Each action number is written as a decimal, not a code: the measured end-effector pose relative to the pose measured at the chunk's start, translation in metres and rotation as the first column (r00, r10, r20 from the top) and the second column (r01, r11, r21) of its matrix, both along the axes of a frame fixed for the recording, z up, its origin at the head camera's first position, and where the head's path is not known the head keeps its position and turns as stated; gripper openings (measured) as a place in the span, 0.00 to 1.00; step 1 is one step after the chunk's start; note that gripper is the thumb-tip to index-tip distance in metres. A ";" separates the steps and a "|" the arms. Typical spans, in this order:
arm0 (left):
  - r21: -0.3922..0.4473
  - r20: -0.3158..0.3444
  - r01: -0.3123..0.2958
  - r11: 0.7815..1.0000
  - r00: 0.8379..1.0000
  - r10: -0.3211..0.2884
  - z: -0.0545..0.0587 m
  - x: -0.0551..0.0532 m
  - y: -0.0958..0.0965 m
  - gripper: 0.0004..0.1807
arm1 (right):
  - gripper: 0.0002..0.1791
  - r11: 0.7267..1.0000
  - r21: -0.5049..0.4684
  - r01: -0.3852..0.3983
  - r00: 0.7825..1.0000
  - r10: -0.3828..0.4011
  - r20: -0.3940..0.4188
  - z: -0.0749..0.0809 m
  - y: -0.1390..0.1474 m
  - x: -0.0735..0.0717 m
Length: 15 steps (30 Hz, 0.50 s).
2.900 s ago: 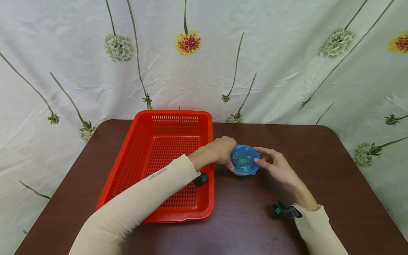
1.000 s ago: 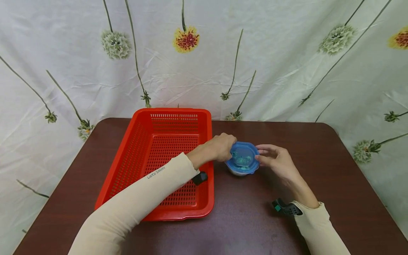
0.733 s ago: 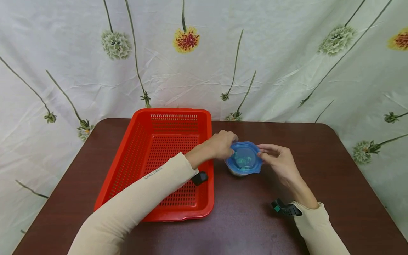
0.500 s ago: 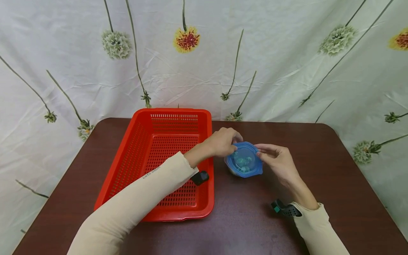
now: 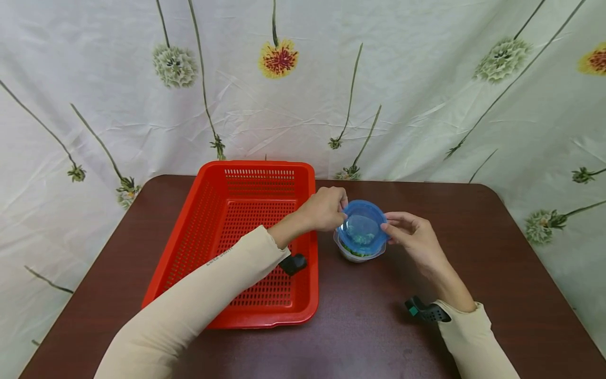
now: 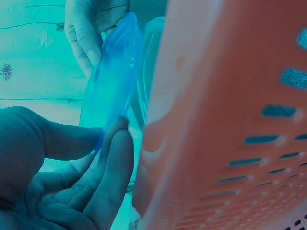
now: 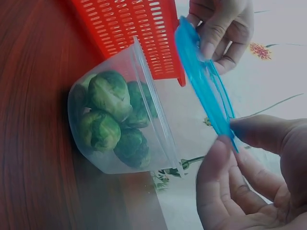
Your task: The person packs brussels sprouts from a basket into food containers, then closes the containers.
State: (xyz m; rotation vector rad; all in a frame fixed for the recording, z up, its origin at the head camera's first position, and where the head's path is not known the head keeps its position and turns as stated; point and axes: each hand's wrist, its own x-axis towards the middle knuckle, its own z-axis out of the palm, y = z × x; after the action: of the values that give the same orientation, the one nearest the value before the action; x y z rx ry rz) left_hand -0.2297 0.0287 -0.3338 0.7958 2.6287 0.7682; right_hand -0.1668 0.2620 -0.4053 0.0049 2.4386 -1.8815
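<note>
A translucent blue lid [image 5: 363, 227] hangs tilted just above a clear plastic container [image 5: 356, 257]. My left hand [image 5: 326, 208] pinches the lid's left edge between thumb and fingers. At the opposite edge, my right hand [image 5: 413, 236] pinches it the same way. In the right wrist view the lid [image 7: 204, 79] is apart from the container's rim [image 7: 158, 110]. Several Brussels sprouts [image 7: 109, 96] lie inside the container, which stands on the table. From the head view the lid covers most of them. The left wrist view shows both hands on the lid [image 6: 112, 79].
A red perforated plastic basket [image 5: 260, 317] stands on the dark brown table [image 5: 369, 326], directly left of the container. My left forearm crosses over it. Behind the table hangs a white cloth [image 5: 416, 95] printed with flowers.
The lid, earlier seated on the container, has come off and up, held by both hands. Its far edge has tilted up, and green sprouts show below its near edge.
</note>
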 end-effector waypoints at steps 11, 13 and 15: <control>-0.087 0.019 0.031 0.996 0.999 -0.030 -0.008 0.003 0.006 0.31 | 0.20 1.000 -0.026 0.012 1.000 -0.013 -0.025 -0.006 0.002 -0.003; -0.104 0.028 0.042 0.994 0.999 -0.039 -0.009 0.003 0.007 0.34 | 0.18 1.000 -0.011 0.019 1.000 -0.019 -0.019 -0.006 0.002 -0.003; -0.118 0.035 0.053 0.992 0.998 -0.049 -0.009 0.003 0.008 0.36 | 0.18 1.000 0.009 0.024 1.000 -0.024 -0.012 -0.007 0.002 -0.003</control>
State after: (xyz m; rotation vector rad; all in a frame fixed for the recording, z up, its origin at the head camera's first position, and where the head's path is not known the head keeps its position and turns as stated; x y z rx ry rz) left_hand -0.2271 0.0370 -0.3431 0.8075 2.5871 0.5992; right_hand -0.1702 0.2635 -0.4123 0.0231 2.4661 -1.8858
